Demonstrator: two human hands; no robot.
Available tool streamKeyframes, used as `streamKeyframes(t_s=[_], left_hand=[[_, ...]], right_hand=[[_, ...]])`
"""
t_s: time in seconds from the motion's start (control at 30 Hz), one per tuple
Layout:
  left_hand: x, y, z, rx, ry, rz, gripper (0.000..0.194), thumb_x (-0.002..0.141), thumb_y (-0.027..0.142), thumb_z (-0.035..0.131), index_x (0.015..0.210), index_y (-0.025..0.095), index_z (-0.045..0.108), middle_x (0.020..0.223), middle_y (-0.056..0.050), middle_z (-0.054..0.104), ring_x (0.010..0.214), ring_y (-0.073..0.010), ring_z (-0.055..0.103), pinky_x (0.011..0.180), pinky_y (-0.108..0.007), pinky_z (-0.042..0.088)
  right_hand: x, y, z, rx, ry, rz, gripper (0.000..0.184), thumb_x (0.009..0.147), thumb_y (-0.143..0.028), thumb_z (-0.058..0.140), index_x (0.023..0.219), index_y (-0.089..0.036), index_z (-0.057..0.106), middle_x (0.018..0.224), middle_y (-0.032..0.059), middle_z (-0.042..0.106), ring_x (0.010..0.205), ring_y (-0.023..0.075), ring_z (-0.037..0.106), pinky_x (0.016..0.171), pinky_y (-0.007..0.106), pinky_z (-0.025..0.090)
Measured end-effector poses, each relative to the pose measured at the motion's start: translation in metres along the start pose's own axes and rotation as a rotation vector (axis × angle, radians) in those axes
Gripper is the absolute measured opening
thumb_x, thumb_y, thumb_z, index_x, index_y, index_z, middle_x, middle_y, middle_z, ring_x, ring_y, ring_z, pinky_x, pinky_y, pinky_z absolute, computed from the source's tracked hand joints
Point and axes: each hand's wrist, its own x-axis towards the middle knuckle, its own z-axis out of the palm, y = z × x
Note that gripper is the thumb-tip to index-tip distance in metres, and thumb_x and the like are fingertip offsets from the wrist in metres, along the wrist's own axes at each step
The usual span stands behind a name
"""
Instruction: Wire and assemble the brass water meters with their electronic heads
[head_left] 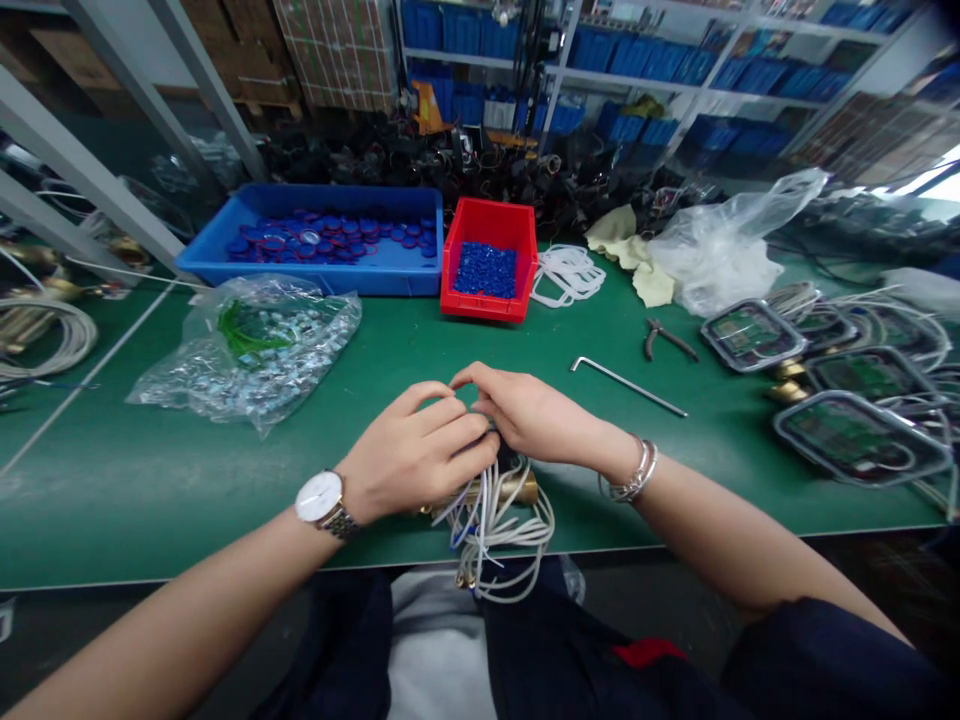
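Close to the bench's front edge, a unit with a brass tubular body [530, 488] and a loose bundle of pale cables [517, 545] sits under my hands. My left hand [424, 445], with a watch at the wrist, curls its fingers over the unit's dark upper part. From the other side my right hand [529, 412], bracelets at its wrist, bends inward with fingertips drawn together against the same part. Whatever lies between those right fingertips is hidden. The cables spill down over the bench edge, and small brass ends [465, 580] show at the bottom.
Behind the hands stand a blue tray [375, 278] of round blue caps and a red bin [487, 308] of small blue pieces. A plastic bag of connectors [277, 350] lies left. Rightward are a hex key [630, 385], pliers [670, 340], white gaskets [568, 275] and several circuit-board units [862, 435].
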Motion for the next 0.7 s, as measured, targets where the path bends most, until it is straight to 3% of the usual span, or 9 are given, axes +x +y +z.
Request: streamKeyframes(t_s=[0.1,0.17,0.27,0.33,0.47,0.6,0.7], left_hand=[[0.008,0.0,0.002,0.023,-0.075,0.083,0.018,0.099,0.014,0.054,0.097,0.023,0.069,0.089,0.002,0.072,0.083,-0.0165,0.06,0.093,-0.038,0.045],[0.009,0.002,0.003,-0.032,-0.107,0.047,0.018,0.1,0.016,0.052,0.097,0.022,0.068,0.094,0.0,0.073,0.089,-0.018,0.06,0.091,-0.038,0.044],[0.006,0.011,-0.003,-0.329,-0.109,-0.184,0.011,0.1,0.021,0.056,0.097,0.022,0.066,0.106,-0.002,0.074,0.099,-0.0205,0.059,0.086,-0.038,0.044],[0.002,0.022,-0.011,-0.578,-0.082,-0.362,0.009,0.1,0.02,0.057,0.097,0.022,0.065,0.103,-0.002,0.074,0.1,-0.02,0.058,0.086,-0.036,0.046],[-0.006,0.046,-0.026,-0.835,0.017,-0.605,0.011,0.098,0.017,0.057,0.093,0.022,0.065,0.087,-0.001,0.07,0.089,-0.0175,0.058,0.081,-0.032,0.048],[-0.008,0.062,-0.027,-0.785,0.114,-0.818,0.008,0.095,0.021,0.063,0.089,0.023,0.067,0.083,0.0,0.07,0.084,-0.0174,0.058,0.075,-0.032,0.048],[-0.005,0.066,-0.022,-0.718,0.167,-0.88,0.007,0.092,0.02,0.065,0.087,0.023,0.069,0.083,0.0,0.071,0.083,-0.0174,0.059,0.076,-0.032,0.048]], right_hand=[[-0.001,0.0,0.001,0.03,0.024,-0.018,0.026,0.1,-0.012,0.047,0.124,-0.018,0.055,0.111,0.0098,0.069,0.1,0.0206,0.064,0.086,0.031,0.045],[-0.004,0.003,-0.005,0.054,0.052,0.011,0.022,0.101,-0.014,0.048,0.12,-0.018,0.058,0.104,0.007,0.07,0.093,0.0185,0.064,0.082,0.029,0.044],[-0.016,0.009,-0.019,0.095,0.128,0.12,0.013,0.098,-0.021,0.059,0.11,-0.018,0.064,0.074,-0.0026,0.061,0.069,0.0143,0.056,0.069,0.027,0.04],[-0.029,0.013,-0.026,0.164,0.207,0.156,0.009,0.094,-0.023,0.066,0.102,-0.019,0.067,0.07,-0.0042,0.057,0.067,0.0132,0.053,0.069,0.027,0.04],[-0.06,0.007,-0.021,0.566,0.35,0.222,0.012,0.098,-0.03,0.064,0.093,-0.019,0.065,0.082,-0.0009,0.061,0.077,0.0131,0.055,0.074,0.027,0.043],[-0.085,-0.01,0.001,1.041,0.395,0.295,0.019,0.098,-0.034,0.066,0.112,-0.021,0.069,0.095,0.0021,0.066,0.074,0.0118,0.055,0.069,0.026,0.046],[-0.092,-0.019,0.016,1.251,0.476,0.363,0.031,0.091,-0.029,0.076,0.121,-0.025,0.067,0.104,0.0044,0.072,0.068,0.0097,0.054,0.064,0.023,0.047]])
